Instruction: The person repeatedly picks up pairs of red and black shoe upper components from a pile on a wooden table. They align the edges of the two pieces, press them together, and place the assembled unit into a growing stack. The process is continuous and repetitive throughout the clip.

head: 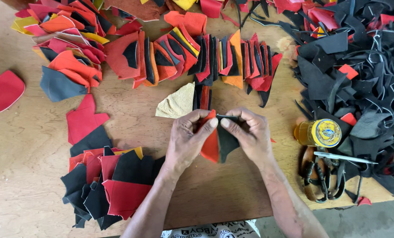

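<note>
At nine o'clock lies a stack of cut pieces (pixel 113 185). At centre the left hand (pixel 188 136) pinches a red piece (pixel 211 147) against a black piece (pixel 227 141), which the right hand (pixel 250 132) grips at the top edge. Both look light, limp, best held near edges. At three o'clock, a glue jar (pixel 320 133).

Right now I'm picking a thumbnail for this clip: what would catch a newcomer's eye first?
At centre, the left hand and right hand pinch a red piece against a black piece. Red, orange and black cut pieces fan across the top, and black scraps heap on the right.
</note>
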